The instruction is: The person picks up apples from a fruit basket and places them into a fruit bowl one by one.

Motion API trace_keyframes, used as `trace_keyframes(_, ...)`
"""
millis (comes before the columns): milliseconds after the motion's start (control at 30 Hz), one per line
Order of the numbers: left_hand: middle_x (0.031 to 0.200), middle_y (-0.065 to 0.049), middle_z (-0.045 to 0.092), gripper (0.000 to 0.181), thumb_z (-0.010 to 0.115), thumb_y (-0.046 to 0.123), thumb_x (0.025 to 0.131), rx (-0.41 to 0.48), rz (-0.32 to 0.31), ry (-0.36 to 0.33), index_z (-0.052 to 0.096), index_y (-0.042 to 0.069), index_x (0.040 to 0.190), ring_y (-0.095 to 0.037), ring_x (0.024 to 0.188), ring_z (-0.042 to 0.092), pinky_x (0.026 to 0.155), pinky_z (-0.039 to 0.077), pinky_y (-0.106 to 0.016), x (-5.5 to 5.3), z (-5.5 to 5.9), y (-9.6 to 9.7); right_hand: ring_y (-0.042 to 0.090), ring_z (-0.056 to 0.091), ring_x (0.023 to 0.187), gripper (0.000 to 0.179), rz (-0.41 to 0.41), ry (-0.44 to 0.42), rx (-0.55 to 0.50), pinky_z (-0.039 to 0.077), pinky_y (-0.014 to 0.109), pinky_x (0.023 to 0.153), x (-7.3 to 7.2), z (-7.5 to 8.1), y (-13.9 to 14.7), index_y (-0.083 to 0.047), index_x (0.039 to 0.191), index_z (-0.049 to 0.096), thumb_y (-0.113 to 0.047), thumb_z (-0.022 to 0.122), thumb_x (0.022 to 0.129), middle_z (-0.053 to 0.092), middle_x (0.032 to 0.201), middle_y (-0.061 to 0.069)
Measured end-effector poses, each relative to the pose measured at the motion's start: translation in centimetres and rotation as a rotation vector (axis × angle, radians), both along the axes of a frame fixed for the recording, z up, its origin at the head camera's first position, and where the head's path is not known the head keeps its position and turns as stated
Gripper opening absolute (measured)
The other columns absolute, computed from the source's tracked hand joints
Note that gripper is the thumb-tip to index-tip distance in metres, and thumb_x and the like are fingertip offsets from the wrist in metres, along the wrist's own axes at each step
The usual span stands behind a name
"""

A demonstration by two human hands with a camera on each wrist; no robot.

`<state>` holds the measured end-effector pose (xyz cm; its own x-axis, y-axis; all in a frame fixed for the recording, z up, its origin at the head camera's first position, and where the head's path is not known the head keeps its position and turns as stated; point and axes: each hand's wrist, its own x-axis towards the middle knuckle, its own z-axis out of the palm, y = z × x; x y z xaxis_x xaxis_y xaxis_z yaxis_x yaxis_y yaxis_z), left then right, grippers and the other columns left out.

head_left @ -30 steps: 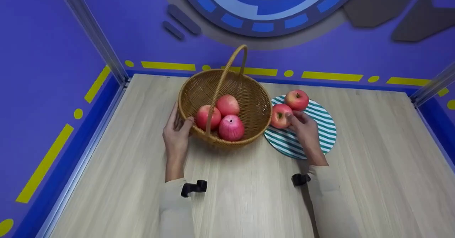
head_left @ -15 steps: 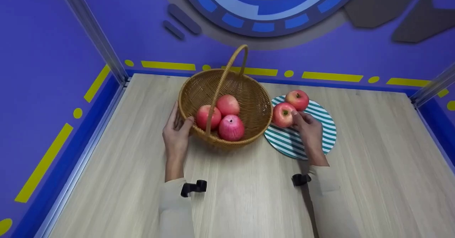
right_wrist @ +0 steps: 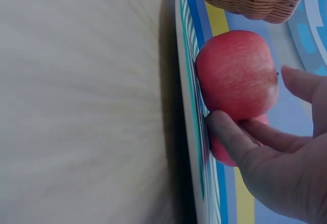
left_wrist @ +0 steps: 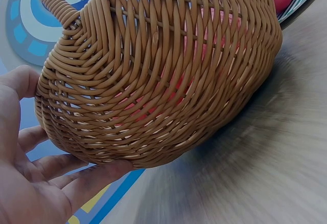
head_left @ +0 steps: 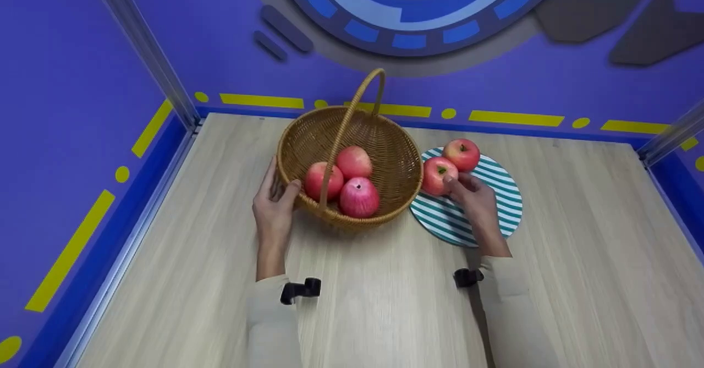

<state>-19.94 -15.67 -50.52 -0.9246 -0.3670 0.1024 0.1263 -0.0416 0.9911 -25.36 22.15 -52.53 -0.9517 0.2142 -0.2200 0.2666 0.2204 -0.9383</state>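
At the left side of a brown wicker basket (head_left: pixel 399 150), my left hand (head_left: pixel 273 212) grips it, thumb at the rim and fingers against the outside wall (left_wrist: pixel 153 81). Three red apples (head_left: pixel 359 197) lie inside the basket, one partly behind its arched handle (head_left: pixel 352 109). My right hand (head_left: pixel 477 202) touches a red apple (head_left: pixel 437 176) on a round green-and-white striped mat (head_left: pixel 503 192). In the right wrist view its fingers (right_wrist: pixel 232 137) lie straight against the apple, while the thumb stands a little apart. Another apple (head_left: pixel 462 154) sits just behind on the mat.
Pale wooden table (head_left: pixel 385 302) spreads in front of the basket and mat. A blue-purple wall (head_left: pixel 220 43) with yellow marks rises close behind them. Another wall (head_left: pixel 55 109) stands at the left, meeting the back wall at a metal post (head_left: pixel 159 65).
The front apple on the mat has turned and shifted slightly back, its stem now facing more upward. My right hand moved a little right and then partly back. The left hand and basket stayed put.
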Motion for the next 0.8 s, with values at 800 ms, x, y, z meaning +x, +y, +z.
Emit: trace_keyframes(800,0.163,-0.006,0.046,0.069,0.07,0.015,0.099,-0.021,0.01,0.005,0.046,0.022,0.163,-0.026,0.147,0.046,0.104,0.054,-0.034,0.0,0.1,0.0,0.029,0.055,0.137,0.072,0.069,0.111,0.136,0.05,0.042,0.112,0.6,2.1,1.0,-0.004,0.156,0.05,-0.043,0.074,0.1,0.057,0.151,0.015)
